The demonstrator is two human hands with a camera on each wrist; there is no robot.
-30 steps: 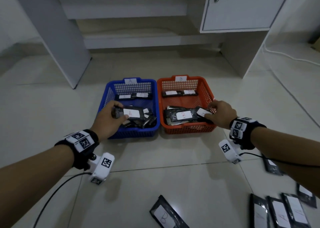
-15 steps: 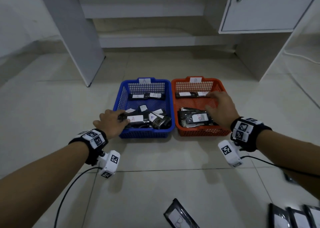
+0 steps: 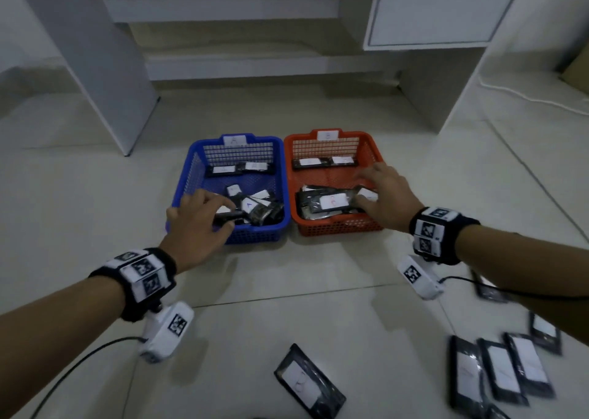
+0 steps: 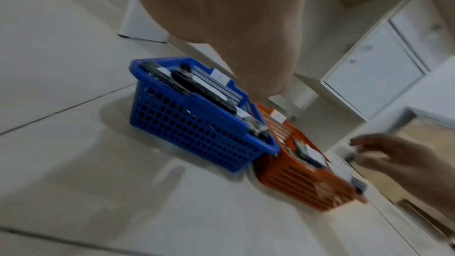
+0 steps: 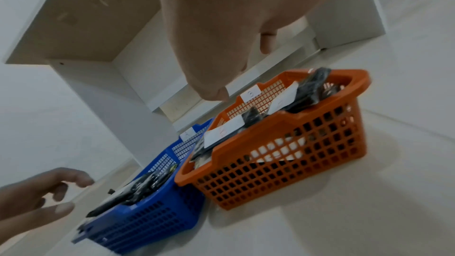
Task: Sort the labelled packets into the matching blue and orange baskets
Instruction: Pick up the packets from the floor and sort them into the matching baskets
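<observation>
Fingers of my left hand and right hand loose, empty over blue basket and orange basket; lift straight out, avoid snagging packets.

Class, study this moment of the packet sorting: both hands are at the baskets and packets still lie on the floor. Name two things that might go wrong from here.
1. The blue basket is heaped near its front rim, where the left hand hovers; a packet might slide out.
2. The floor packets at the right look blurred, so a label may be misread and land in the orange basket wrongly.
</observation>
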